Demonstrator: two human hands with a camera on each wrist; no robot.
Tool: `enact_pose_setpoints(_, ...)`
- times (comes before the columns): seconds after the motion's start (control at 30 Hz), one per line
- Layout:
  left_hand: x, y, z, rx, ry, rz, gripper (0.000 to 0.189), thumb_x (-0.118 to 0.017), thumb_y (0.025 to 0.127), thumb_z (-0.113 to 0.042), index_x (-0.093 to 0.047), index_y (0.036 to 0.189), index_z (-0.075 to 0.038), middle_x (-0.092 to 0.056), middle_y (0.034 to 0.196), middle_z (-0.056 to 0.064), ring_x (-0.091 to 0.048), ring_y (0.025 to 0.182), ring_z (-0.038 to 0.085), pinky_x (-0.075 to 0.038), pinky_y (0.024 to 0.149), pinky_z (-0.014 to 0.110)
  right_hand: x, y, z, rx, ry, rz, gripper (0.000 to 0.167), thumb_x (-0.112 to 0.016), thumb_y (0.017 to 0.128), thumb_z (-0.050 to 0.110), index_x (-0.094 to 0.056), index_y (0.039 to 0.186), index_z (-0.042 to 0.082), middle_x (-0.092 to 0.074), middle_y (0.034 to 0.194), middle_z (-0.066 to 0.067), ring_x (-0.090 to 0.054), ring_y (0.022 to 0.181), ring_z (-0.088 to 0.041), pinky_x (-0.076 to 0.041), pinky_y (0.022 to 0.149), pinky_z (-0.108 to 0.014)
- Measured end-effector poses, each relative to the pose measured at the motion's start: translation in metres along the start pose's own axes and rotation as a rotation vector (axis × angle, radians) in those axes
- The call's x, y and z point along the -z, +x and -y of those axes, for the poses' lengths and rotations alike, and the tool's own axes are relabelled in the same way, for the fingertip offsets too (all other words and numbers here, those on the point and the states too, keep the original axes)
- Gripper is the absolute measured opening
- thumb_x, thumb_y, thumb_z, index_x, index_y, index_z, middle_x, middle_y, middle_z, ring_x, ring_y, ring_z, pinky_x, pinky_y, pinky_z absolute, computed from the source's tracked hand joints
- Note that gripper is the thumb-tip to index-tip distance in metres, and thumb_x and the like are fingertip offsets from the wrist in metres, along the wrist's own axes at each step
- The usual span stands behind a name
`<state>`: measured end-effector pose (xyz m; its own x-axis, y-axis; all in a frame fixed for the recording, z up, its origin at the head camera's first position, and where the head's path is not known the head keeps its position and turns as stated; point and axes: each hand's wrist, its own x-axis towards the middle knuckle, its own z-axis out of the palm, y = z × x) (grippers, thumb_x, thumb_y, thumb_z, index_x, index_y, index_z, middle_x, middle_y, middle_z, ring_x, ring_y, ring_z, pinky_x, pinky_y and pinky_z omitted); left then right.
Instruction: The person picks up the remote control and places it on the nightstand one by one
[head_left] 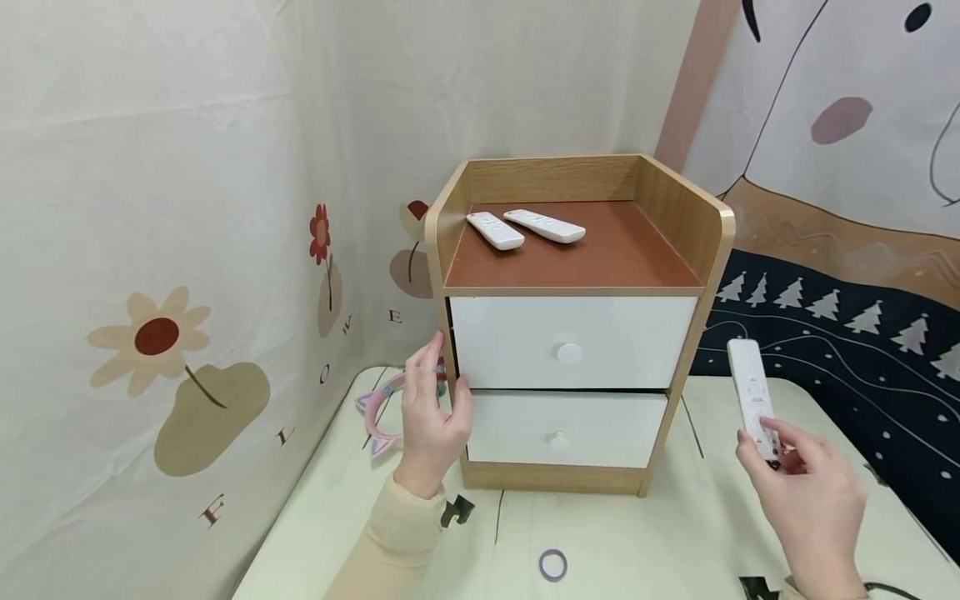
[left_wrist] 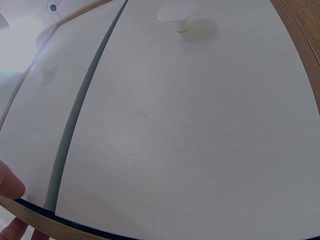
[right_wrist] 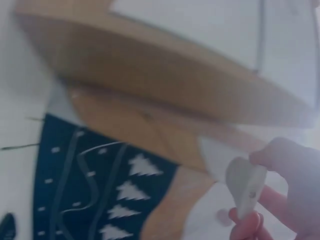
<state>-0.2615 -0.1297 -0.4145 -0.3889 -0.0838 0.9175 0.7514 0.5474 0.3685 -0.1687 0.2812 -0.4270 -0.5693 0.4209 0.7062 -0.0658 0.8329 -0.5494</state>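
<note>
My right hand pinches a white remote control near its lower end, upright to the right of a small wooden cabinet. In the right wrist view the remote control sits between thumb and fingers. My left hand rests at the cabinet's left front edge, fingers straight along the side, thumb by the front. Two white remote controls, one on the left and one beside it, lie on the brown cabinet top. The upper white drawer and lower white drawer have round knobs.
A pink headband with cat ears lies left of the cabinet, partly hidden by my left hand. A purple ring lies on the pale table in front. Black tape pieces mark the table. Printed curtains hang behind.
</note>
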Motion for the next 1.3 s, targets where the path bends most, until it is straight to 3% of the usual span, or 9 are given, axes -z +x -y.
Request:
enact_pose_setpoints(0.17,0.000,0.001,-0.002,0.014,-0.001,0.006,0.070,-0.063,0.097,-0.001,-0.045,0.165,-0.002,-0.058,0.144,0.027,-0.060,0.123,0.036,-0.051,0.094,0.037,0.010,0.006,0.021,0.065,0.082,-0.089,0.039,-0.089,0.083,0.014,-0.083,0.119,0.000,-0.064,0.079,-0.012,-0.034,0.090,0.021,-0.026,0.071,-0.005)
enact_pose_setpoints(0.3,0.000,0.002,-0.003,0.023,-0.005,0.013,0.070,-0.063,0.097,-0.002,-0.045,0.165,-0.002,-0.058,0.144,0.027,-0.060,0.123,0.036,-0.050,0.095,0.036,0.016,0.006,0.036,0.116,0.179,-0.173,0.039,-0.088,0.082,0.013,-0.082,0.118,-0.003,-0.055,0.086,0.022,-0.040,0.096,0.024,-0.030,0.078,-0.002)
enact_pose_setpoints(0.4,0.001,0.002,-0.004,0.041,-0.013,0.021,0.069,-0.063,0.098,-0.003,-0.045,0.165,-0.002,-0.057,0.145,0.026,-0.060,0.126,0.036,-0.050,0.098,0.036,0.018,0.004,0.051,0.149,0.268,-0.240,0.038,-0.086,0.083,0.015,-0.082,0.114,-0.007,-0.048,0.096,0.036,-0.045,0.091,0.026,-0.034,0.080,-0.001)
enact_pose_setpoints(0.5,0.001,0.003,-0.004,0.052,-0.014,0.027,0.070,-0.063,0.098,-0.003,-0.045,0.165,-0.003,-0.057,0.146,0.025,-0.059,0.128,0.036,-0.050,0.100,0.037,0.019,0.004,0.067,0.210,0.369,-0.285,0.037,-0.084,0.083,0.016,-0.082,0.109,-0.010,-0.054,0.096,0.028,-0.049,0.084,0.024,-0.036,0.079,0.000)
enact_pose_setpoints(0.7,0.002,0.002,-0.004,0.074,-0.021,0.029,0.070,-0.063,0.098,-0.004,-0.045,0.166,-0.005,-0.057,0.147,0.024,-0.058,0.131,0.036,-0.050,0.102,0.040,0.021,0.020,0.097,0.344,0.433,-0.244,0.037,-0.084,0.081,0.019,-0.083,0.106,-0.008,-0.060,0.086,-0.020,-0.049,0.082,0.018,-0.037,0.074,0.001)
enact_pose_setpoints(0.93,0.002,0.002,-0.005,0.090,-0.016,0.040,0.070,-0.063,0.099,-0.006,-0.044,0.166,-0.005,-0.056,0.148,0.025,-0.058,0.132,0.037,-0.049,0.104,0.041,0.023,0.055,0.123,0.436,0.300,-0.104,0.036,-0.086,0.080,0.022,-0.086,0.109,0.001,-0.062,0.083,-0.017,-0.040,0.077,0.011,-0.025,0.064,-0.007)
enact_pose_setpoints(1.13,0.002,0.002,-0.005,0.088,-0.019,0.043,0.070,-0.062,0.099,-0.006,-0.044,0.167,-0.005,-0.057,0.148,0.025,-0.058,0.131,0.036,-0.050,0.102,0.039,0.024,0.076,0.138,0.447,0.225,-0.049,0.033,-0.089,0.079,0.016,-0.087,0.110,0.006,-0.061,0.080,-0.014,-0.037,0.071,0.009,-0.026,0.063,-0.008)
enact_pose_setpoints(1.3,0.003,0.002,-0.006,0.099,-0.018,0.041,0.070,-0.063,0.099,-0.007,-0.044,0.167,-0.006,-0.057,0.147,0.024,-0.058,0.131,0.036,-0.050,0.101,0.041,0.031,0.086,0.155,0.443,0.129,0.031,0.032,-0.090,0.082,0.018,-0.087,0.112,0.007,-0.065,0.085,-0.015,-0.042,0.068,-0.005,-0.028,0.060,-0.011)
